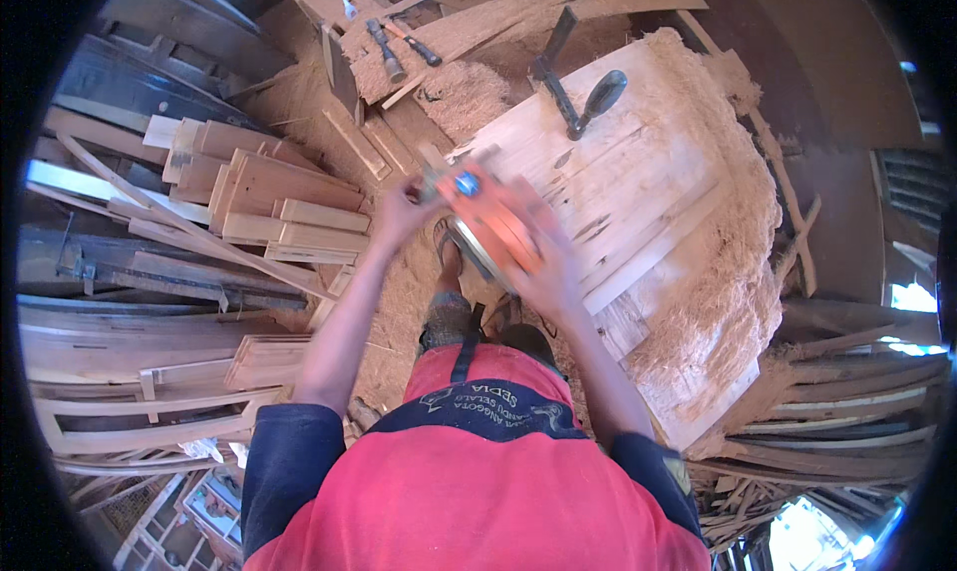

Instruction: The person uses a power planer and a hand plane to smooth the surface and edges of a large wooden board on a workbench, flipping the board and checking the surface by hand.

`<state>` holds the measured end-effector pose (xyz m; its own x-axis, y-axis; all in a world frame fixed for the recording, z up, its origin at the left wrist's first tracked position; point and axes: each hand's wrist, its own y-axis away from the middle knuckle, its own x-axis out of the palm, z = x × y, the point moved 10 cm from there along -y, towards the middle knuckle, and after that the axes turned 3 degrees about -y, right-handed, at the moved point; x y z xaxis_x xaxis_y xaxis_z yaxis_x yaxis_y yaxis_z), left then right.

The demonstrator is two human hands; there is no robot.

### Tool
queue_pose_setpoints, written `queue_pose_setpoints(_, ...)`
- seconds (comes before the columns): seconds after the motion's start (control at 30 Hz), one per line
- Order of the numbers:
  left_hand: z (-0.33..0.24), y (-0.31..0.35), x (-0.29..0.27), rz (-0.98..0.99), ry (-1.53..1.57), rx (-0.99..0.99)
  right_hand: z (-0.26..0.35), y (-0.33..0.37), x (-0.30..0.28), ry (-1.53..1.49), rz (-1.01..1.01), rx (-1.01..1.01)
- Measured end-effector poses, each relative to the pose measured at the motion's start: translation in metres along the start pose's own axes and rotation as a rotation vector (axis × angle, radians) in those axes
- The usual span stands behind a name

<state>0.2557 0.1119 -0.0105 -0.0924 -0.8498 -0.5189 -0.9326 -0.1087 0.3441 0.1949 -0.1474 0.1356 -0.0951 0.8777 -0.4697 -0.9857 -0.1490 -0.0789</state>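
An orange electric planer (495,222) with a blue knob on it is held in front of my body, somewhat smeared by motion. My right hand (546,277) is wrapped round its rear part. The fingers of my left hand (404,212) are closed at its front end, by the grey metal part. The planer is at the left edge of a pale wooden board (638,172), above the shavings-covered floor. A black clamp (560,87) with a dark handle is at the board's far edge.
Stacked wooden pieces (289,207) lie to my left. A hammer (414,44) and a dark-handled tool (385,52) rest on planks at the far side. Shavings (718,312) heap along the board's right side. Curved timber (847,411) is piled at the right. My feet stand below the planer.
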Motion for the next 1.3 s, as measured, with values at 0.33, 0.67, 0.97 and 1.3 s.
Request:
queue_pose_setpoints(0.33,-0.040,0.191,0.145,0.335,0.030,-0.168,-0.082,0.231,-0.143,0.148,0.085,0.463)
queue_pose_setpoints(0.67,-0.143,0.125,0.115,0.322,0.071,0.301,-0.069,0.198,-0.172,-0.761,-0.126,0.814)
queue_pose_setpoints(0.97,-0.009,-0.001,0.024,-0.360,0.213,0.062,-0.100,0.093,-0.196,-0.638,-0.613,0.592)
queue_pose_setpoints(1.3,0.012,-0.068,0.049,0.150,0.517,-0.098,-0.130,0.013,-0.175,-0.457,-0.828,0.680)
